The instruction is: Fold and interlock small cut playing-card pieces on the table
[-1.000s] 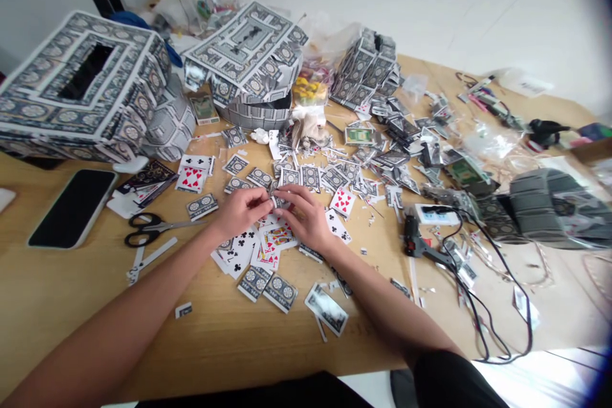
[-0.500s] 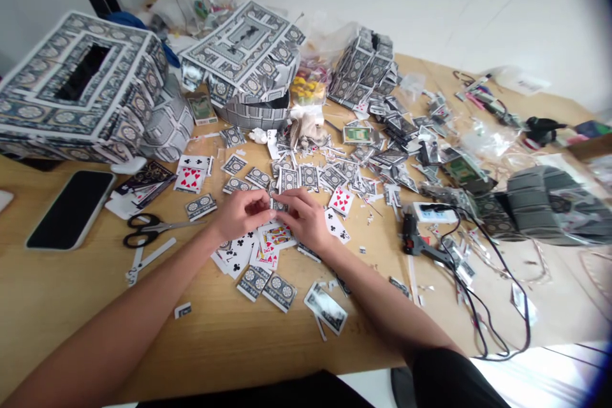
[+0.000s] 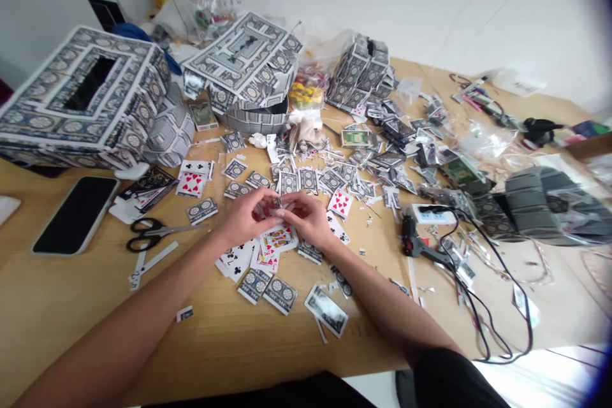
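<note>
Fingertips of my left hand [image 3: 251, 213] and my right hand [image 3: 303, 217] meet over the middle of the table. Between them they pinch a small playing card [image 3: 278, 203], mostly hidden by the fingers; whether it is folded or cut I cannot tell. Just below the hands lie face-up cards, among them a king [image 3: 277, 240] and a seven of clubs [image 3: 236, 259]. Nearer me are two patterned card pieces [image 3: 280, 294], back side up. A ten of hearts [image 3: 340, 203] sits to the right of my right hand.
Black scissors [image 3: 148, 234] and a phone [image 3: 76, 215] lie at left. Boxes covered in cards [image 3: 239, 57] stand behind. At right are a glue gun [image 3: 421, 243] with a looping black cable, a white power strip [image 3: 435, 213] and a grey card-covered roll [image 3: 549, 204]. Card scraps spread across the middle.
My fingers have closed further round the small card, which is tilted up and shows less of its patterned back. The whole view has shifted slightly.
</note>
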`<state>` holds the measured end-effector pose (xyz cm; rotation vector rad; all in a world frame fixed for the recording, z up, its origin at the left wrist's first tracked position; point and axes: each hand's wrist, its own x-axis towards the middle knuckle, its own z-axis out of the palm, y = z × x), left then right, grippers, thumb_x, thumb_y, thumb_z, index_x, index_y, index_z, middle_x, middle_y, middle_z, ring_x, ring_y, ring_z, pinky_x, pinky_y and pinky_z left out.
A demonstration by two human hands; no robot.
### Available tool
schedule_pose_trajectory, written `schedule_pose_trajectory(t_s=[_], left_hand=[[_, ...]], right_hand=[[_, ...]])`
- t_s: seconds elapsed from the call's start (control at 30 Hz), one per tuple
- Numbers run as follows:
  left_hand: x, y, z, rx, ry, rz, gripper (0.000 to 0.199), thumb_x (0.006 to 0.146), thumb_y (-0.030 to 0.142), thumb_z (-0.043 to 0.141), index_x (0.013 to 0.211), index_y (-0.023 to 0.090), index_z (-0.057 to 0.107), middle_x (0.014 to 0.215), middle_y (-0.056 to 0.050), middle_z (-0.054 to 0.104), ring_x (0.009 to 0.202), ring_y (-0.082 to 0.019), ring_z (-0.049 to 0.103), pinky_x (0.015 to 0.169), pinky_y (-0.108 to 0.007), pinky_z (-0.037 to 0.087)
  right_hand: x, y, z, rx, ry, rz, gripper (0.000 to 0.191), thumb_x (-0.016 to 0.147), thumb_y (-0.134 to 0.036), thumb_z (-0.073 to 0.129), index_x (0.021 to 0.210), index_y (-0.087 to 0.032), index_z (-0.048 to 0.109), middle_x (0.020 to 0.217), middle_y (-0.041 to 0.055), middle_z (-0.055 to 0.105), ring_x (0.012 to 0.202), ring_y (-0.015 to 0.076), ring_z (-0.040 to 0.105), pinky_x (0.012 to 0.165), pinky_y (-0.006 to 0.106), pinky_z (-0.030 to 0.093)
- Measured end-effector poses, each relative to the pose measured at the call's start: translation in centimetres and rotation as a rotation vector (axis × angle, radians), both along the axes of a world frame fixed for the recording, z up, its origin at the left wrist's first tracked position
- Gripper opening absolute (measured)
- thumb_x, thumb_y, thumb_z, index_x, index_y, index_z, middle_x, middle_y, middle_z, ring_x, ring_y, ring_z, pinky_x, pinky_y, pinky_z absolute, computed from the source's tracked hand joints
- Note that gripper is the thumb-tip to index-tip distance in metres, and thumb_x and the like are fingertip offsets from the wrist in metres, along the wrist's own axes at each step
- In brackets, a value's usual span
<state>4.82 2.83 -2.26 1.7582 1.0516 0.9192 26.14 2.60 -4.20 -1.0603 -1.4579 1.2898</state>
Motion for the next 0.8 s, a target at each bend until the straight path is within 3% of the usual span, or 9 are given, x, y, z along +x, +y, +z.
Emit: schedule_pose_trajectory(t_s=[0.3,0.5,0.8], left_hand=[[-0.09,0.46,-1.01,-0.026,-0.042,0.052,0.028,0.086,0.036,0.083,0.106,0.021,0.073,0.098,-0.005,0.077,0.077,-0.016,0.072,0.065,-0.027,0.061],[-0.08,0.36,-0.54,-0.088,-0.075,0.042,0.031,0.082,0.036,0.085,0.104,0.020,0.070,0.100,-0.005,0.077,0.079,-0.017,0.073,0.068,-0.028,0.061],[-0.44,0.41,-0.33,-0.264,-0.197,-0.010,0.037,0.077,0.038,0.088,0.101,0.019,0.066,0.092,-0.003,0.074,0.080,-0.019,0.074,0.076,-0.034,0.063]], right_hand=[[0.28,0.47,0.32,-0.119,0.099,0.027,0.043,0.074,-0.047,0.100,0.102,-0.023,0.078,0.086,0.0031,0.081,0.077,0.0199,0.077,0.075,0.037,0.065],[0.21,0.61,0.43,-0.111,0.125,0.057,0.044,0.075,-0.045,0.099,0.108,-0.024,0.078,0.098,0.0031,0.081,0.072,0.0150,0.073,0.066,0.031,0.061],[0.11,0.21,0.70,-0.118,0.118,0.099,0.043,0.081,-0.049,0.095,0.108,-0.024,0.073,0.091,0.0025,0.076,0.076,0.0169,0.071,0.069,0.032,0.061]])
